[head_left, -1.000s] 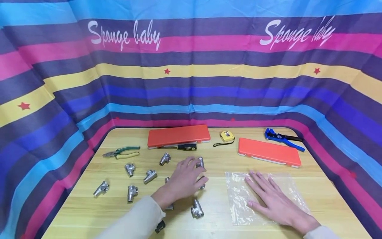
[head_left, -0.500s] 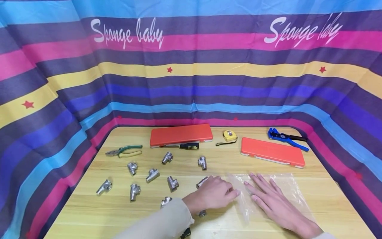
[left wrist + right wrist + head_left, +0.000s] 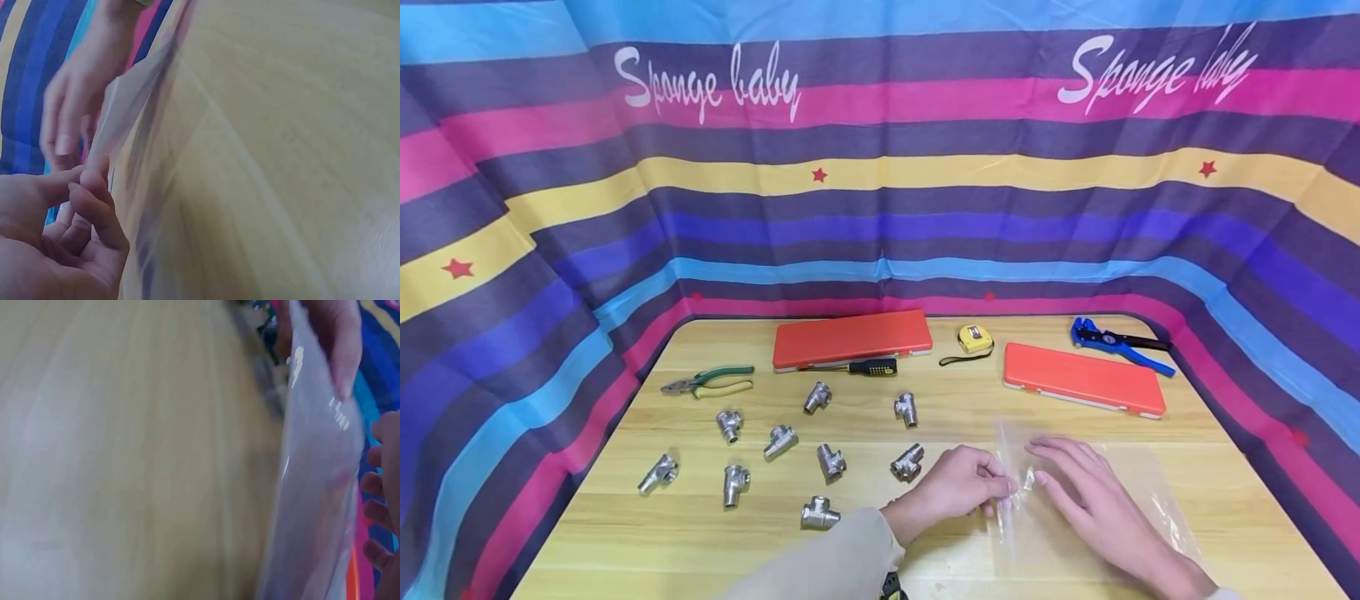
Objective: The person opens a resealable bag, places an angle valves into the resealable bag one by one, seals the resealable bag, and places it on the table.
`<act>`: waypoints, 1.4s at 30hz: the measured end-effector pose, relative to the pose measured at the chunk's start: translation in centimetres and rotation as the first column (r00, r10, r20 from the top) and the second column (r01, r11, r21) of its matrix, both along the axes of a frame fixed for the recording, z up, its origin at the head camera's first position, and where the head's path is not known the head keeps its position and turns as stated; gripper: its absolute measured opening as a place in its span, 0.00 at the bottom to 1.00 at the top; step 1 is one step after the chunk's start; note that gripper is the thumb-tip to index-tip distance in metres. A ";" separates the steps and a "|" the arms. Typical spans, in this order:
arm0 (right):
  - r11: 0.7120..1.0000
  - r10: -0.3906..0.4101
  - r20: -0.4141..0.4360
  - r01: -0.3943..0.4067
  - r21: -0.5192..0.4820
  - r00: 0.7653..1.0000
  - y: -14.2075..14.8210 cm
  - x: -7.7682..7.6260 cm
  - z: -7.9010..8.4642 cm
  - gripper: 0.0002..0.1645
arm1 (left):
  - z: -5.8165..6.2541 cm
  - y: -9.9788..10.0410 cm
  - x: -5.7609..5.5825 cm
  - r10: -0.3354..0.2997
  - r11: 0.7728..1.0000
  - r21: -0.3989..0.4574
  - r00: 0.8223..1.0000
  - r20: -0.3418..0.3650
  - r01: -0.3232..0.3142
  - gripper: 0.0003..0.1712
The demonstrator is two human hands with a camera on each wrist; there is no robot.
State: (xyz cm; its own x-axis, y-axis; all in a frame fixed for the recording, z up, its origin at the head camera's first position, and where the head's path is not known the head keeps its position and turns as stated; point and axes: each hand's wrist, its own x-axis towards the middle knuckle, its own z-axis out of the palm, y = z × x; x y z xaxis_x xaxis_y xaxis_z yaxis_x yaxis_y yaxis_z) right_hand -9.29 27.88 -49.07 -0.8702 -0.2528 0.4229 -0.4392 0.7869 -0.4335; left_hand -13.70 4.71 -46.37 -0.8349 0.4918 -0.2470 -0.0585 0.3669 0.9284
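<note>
A clear plastic zip bag (image 3: 1146, 487) lies on the right part of the table, its left edge lifted. My left hand (image 3: 951, 487) pinches that edge between thumb and fingers; the left wrist view shows the same pinch, with the bag's film (image 3: 128, 103) stretching away from the fingertips. My right hand (image 3: 1097, 512) hovers over the bag, fingers loosely bent. Nothing is between those fingers in the right wrist view, where the raised film (image 3: 315, 462) stands beside them. Several metal tee fittings lie to the left, the nearest being a tee fitting (image 3: 907, 463) beside my left hand.
Pliers (image 3: 707, 382) lie at the back left. Along the back are a red case (image 3: 850, 337), a screwdriver (image 3: 872, 367), a yellow tape measure (image 3: 974, 338), a second red case (image 3: 1082, 377) and a blue wire stripper (image 3: 1108, 340). A striped curtain (image 3: 880, 217) encloses the table.
My left hand has moved from above the fittings rightward to the bag and taken hold of its left edge, lifting it. My right hand has come up from lying flat on the bag.
</note>
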 end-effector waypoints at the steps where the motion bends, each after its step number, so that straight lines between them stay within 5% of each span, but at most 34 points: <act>1: 0.999 -0.004 0.010 0.005 -0.037 1.000 -0.3 0.0 0.3 0.18 | -0.1 0.1 0.1 0.013 1.000 0.002 1.000 0.001 -0.013 0.09; 7: 0.955 0.069 0.227 0.001 -0.295 0.971 -1.6 -0.5 0.9 0.07 | -0.6 0.5 0.7 0.054 0.998 0.026 0.998 0.039 -0.055 0.12; 13: 0.924 0.162 0.369 -0.010 -0.382 0.915 -1.4 -0.8 -0.1 0.05 | -1.0 0.3 0.7 0.044 0.990 0.124 0.984 0.172 -0.066 0.03; 18: 0.919 0.207 0.400 -0.036 -0.394 0.893 -1.2 -0.8 -0.6 0.06 | -1.2 0.0 0.7 0.018 0.994 0.104 0.983 0.184 -0.037 0.06; 25: 0.909 0.227 0.439 -0.027 -0.416 0.869 -1.6 -0.9 -0.1 0.09 | -1.0 0.1 1.0 -0.028 0.999 0.032 0.998 0.054 0.026 0.09; 34: 0.855 0.327 0.533 -0.003 -0.519 0.780 -1.5 -1.3 0.4 0.11 | -0.9 0.0 1.1 -0.055 0.998 0.000 0.998 -0.007 0.055 0.14; 42: 0.802 0.433 0.459 -0.098 -0.589 0.776 -1.1 -1.7 -0.1 0.11 | -1.6 -0.8 0.6 -0.114 0.988 0.112 0.992 0.053 0.108 0.13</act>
State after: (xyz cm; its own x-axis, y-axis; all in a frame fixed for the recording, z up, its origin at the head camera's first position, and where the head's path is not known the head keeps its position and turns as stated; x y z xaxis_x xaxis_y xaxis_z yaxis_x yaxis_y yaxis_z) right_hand -10.97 26.82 -49.16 -0.9138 -0.4051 0.0305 -0.1481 0.2623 -0.9536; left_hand -13.07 3.91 -47.99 -0.7591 0.6074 -0.2343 -0.0791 0.2711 0.9593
